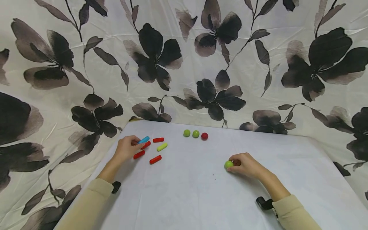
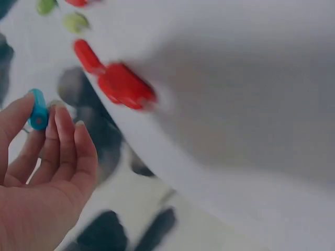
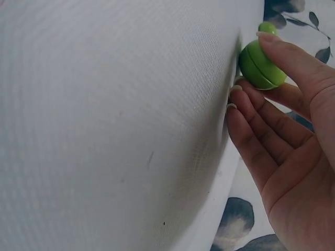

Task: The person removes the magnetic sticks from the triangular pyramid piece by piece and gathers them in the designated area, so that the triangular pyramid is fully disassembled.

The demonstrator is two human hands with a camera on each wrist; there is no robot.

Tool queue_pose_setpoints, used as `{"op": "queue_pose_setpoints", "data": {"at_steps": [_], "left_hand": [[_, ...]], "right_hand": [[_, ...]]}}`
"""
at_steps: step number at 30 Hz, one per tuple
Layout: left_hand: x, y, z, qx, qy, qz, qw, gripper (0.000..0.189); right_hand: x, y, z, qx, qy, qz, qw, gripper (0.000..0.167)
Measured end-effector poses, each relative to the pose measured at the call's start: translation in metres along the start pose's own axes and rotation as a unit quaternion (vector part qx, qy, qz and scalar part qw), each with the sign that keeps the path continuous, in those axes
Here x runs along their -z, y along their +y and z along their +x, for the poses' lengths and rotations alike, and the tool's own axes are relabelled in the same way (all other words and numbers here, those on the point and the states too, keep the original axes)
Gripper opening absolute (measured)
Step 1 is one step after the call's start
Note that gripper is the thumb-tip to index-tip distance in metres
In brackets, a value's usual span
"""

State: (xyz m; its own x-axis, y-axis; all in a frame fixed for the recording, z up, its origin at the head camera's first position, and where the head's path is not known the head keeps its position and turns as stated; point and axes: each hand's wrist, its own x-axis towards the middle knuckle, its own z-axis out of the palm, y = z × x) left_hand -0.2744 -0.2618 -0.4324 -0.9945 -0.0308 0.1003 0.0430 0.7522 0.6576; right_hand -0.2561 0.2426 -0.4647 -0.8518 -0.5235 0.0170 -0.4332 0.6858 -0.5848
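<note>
My left hand (image 1: 126, 148) pinches a short blue round-ended stick (image 1: 144, 140) between thumb and fingers; the left wrist view shows the blue stick (image 2: 38, 110) held end-on. Just under it in the head view lies a red stick (image 1: 146, 145), partly covered by the fingertips. More red sticks (image 1: 155, 159) and one yellow-green stick (image 1: 162, 147) lie close to the right of this hand. My right hand (image 1: 246, 165) grips a green ball (image 1: 228, 164) by thumb and index finger. In the right wrist view the green ball (image 3: 259, 68) is low at the white surface, with a seam around it.
Two green balls (image 1: 195, 134) and a red ball (image 1: 204, 136) stand in a row near the back edge of the white table (image 1: 184, 191). Behind the table hangs a cloth (image 1: 178, 64) with dark flowers.
</note>
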Motion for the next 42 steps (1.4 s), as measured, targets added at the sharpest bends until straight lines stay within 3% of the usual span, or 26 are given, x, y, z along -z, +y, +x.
{"op": "queue_pose_setpoints", "data": {"at_steps": [5,7,12,17,23,27,35,42], "left_hand": [[0.013,-0.029,-0.003,0.031,0.033,0.027,0.9986,0.029],[0.016,-0.036,-0.004,0.046,0.032,0.034,0.9978,0.03],[0.017,-0.044,-0.008,0.084,0.009,0.046,0.9954,0.031],[0.014,-0.054,-0.007,0.089,-0.007,0.052,0.9946,0.028],[0.014,-0.056,-0.003,0.124,-0.055,0.053,0.9894,0.032],[0.016,-0.06,-0.003,0.124,-0.08,0.055,0.9875,0.036],[0.016,-0.065,-0.002,0.087,-0.1,0.04,0.9904,0.038],[0.019,-0.066,-0.002,0.107,-0.119,0.043,0.9862,0.041]], "right_hand": [[0.001,0.0,0.001,-0.006,0.0,0.002,1.0,0.034],[0.001,0.0,0.001,-0.004,-0.001,0.002,1.0,0.034],[0.001,0.001,-0.001,-0.001,-0.002,0.007,1.0,0.034],[0.001,-0.001,-0.002,-0.005,-0.003,0.01,0.9999,0.033],[0.0,0.0,-0.002,-0.003,0.002,0.009,1.0,0.031],[-0.002,0.002,0.002,-0.012,0.028,0.019,0.9994,0.029],[0.002,0.004,0.04,-0.08,0.122,0.054,0.9879,0.035],[-0.006,0.016,0.084,-0.137,0.157,0.062,0.9761,0.041]]}}
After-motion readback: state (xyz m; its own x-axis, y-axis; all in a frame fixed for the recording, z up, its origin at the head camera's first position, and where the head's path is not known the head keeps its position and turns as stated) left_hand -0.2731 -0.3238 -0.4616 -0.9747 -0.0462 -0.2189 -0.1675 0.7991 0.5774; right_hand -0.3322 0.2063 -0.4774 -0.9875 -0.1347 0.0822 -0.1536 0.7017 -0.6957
